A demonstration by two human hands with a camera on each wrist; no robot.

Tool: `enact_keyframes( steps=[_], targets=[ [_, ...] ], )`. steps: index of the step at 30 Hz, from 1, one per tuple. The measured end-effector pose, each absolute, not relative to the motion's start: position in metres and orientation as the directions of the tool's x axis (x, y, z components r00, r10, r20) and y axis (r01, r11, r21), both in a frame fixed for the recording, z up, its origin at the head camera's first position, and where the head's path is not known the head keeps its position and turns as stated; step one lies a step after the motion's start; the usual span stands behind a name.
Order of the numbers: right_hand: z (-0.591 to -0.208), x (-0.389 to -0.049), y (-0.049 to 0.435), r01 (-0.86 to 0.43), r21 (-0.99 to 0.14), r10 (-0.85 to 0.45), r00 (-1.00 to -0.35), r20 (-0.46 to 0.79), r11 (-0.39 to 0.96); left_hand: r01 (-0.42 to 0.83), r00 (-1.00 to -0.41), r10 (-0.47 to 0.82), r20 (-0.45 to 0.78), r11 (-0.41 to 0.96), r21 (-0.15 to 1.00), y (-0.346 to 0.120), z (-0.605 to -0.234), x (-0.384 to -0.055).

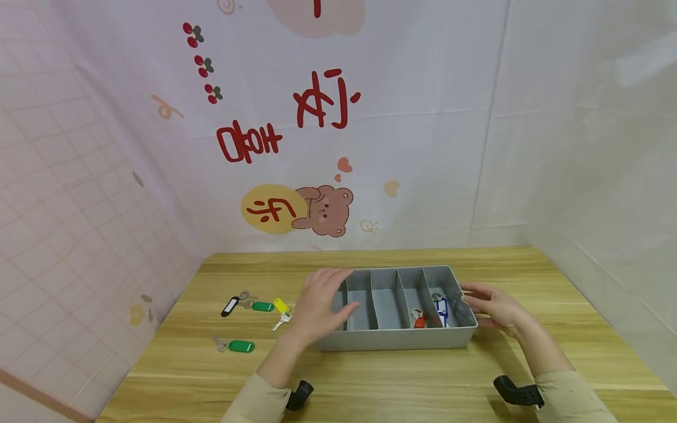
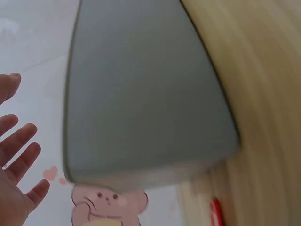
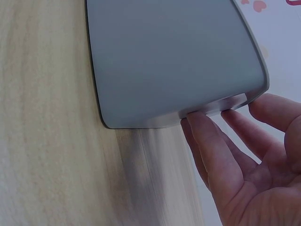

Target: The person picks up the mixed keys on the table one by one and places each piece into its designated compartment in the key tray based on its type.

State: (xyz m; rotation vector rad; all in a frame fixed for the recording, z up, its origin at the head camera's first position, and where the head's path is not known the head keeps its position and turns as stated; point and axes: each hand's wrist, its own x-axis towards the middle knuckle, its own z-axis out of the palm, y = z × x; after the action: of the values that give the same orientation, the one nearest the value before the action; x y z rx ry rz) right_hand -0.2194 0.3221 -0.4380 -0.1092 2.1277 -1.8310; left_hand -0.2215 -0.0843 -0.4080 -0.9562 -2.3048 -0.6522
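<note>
A grey divided tray point(image 1: 394, 339) sits on the table, its long side toward me. My left hand point(image 1: 321, 308) is over the tray's left end, fingers and thumb spread; in the left wrist view its fingers stand apart from the grey wall. At the opposite end my right hand point(image 1: 494, 306) rests its fingertips against the short wall and rim, fingers loosely bent in the right wrist view. A key with an orange-red tag point(image 1: 419, 321) lies in one compartment. Blue-and-white key tags point(image 1: 441, 310) lie in the rightmost one.
Left of the tray are keys with a black tag point(image 1: 230, 306), a green tag point(image 1: 262, 306), a yellow tag point(image 1: 281, 305) and another green tag point(image 1: 241, 346). A red item point(image 2: 216, 213) shows partly in the left wrist view. Printed curtains point(image 1: 412, 147) hang behind the table.
</note>
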Motion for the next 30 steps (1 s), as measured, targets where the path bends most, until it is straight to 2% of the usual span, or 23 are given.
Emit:
enact_keyframes(
  steps=[7, 14, 20, 30],
  targets=[
    [-0.439, -0.22, 0.323, 0.16, -0.975, -0.276, -0.94, -0.199, 0.157, 0.689, -0.668, 0.433, 0.605, 0.667, 0.283, -0.109, -0.421, -0.221],
    [-0.439, -0.22, 0.323, 0.155, -0.972, -0.279, -0.939, -0.2, 0.177, 0.659, -0.699, 0.406, 0.589, 0.685, 0.31, -0.129, -0.429, -0.221],
    [-0.44, -0.22, 0.323, 0.156, -0.967, -0.266, -0.941, -0.208, 0.202, 0.618, -0.751, 0.375, 0.544, 0.691, 0.375, -0.143, -0.432, -0.222],
    [-0.439, -0.22, 0.323, 0.158, -0.967, -0.265, -0.941, -0.208, 0.198, 0.651, -0.731, 0.412, 0.544, 0.661, 0.373, -0.169, -0.445, -0.23]
  ],
)
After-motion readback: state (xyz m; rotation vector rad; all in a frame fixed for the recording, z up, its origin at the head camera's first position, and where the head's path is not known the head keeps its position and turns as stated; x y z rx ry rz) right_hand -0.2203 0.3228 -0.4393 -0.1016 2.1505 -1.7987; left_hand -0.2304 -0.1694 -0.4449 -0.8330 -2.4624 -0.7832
